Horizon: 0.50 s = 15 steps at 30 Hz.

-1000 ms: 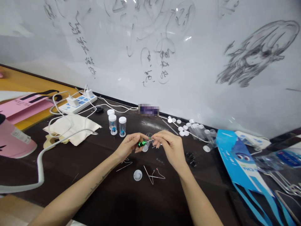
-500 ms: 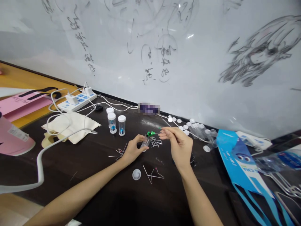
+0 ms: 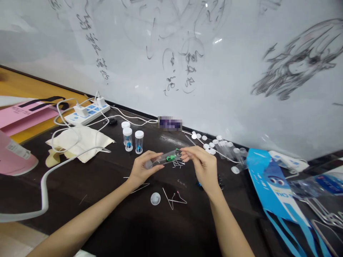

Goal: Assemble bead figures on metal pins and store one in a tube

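Note:
My left hand grips a clear plastic tube between thumb and fingers. It lies nearly level, with its mouth toward the right. Inside the tube is a shiny green piece. At the mouth, my right hand pinches the end of a thin metal wire that runs to the green piece; the fingertips mostly hide it. Several short bent metal pins lie just below the tube. Nearer me are a round white cap and bent wires, one with a pink bead.
Three capped tubes with blue pieces stand at the back left. White caps and empty clear tubes lie at the back right. A blue bag is on the right; a power strip, cables and cream cloth are on the left.
The green piece, outside on its wire before, is now inside the tube. My left hand has shifted slightly left and turned the tube nearly level.

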Motion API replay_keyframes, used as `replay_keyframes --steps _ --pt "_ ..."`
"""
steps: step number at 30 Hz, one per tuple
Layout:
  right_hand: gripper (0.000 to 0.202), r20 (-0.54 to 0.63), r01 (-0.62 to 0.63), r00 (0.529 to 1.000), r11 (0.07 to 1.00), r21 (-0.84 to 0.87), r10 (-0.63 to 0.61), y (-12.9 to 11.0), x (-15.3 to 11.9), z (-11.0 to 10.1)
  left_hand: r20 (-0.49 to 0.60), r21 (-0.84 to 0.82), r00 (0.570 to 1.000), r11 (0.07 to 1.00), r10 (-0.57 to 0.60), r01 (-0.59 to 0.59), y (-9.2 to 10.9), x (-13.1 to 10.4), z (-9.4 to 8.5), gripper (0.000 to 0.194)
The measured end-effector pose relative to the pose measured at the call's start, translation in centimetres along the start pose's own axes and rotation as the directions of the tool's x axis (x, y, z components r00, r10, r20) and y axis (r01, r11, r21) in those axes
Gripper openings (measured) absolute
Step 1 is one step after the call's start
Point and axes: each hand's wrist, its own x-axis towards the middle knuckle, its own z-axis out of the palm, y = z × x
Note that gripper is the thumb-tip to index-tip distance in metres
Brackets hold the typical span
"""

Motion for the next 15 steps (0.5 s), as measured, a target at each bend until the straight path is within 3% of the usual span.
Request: replay_keyframes --steps 4,9,15 --pt "0.040 0.083 0.069 0.995 0.994 -0.083 -0.063 0.2 0.0 -0.5 -0.075 0.017 0.996 0.998 0.055 -0.054 0.0 0.3 -0.3 0.035" --pt "0.043 0.183 0.144 0.978 0.956 -0.255 -0.099 0.0 -0.1 -0.5 -0.076 0.031 0.993 0.996 0.089 -0.087 0.0 0.0 -0.4 0.036" --pt "0.042 0.392 0.210 0.920 0.824 -0.526 0.016 -1.1 -0.2 0.0 0.004 0.038 0.993 0.993 0.115 -0.115 0.0 -0.2 -0.4 0.036"
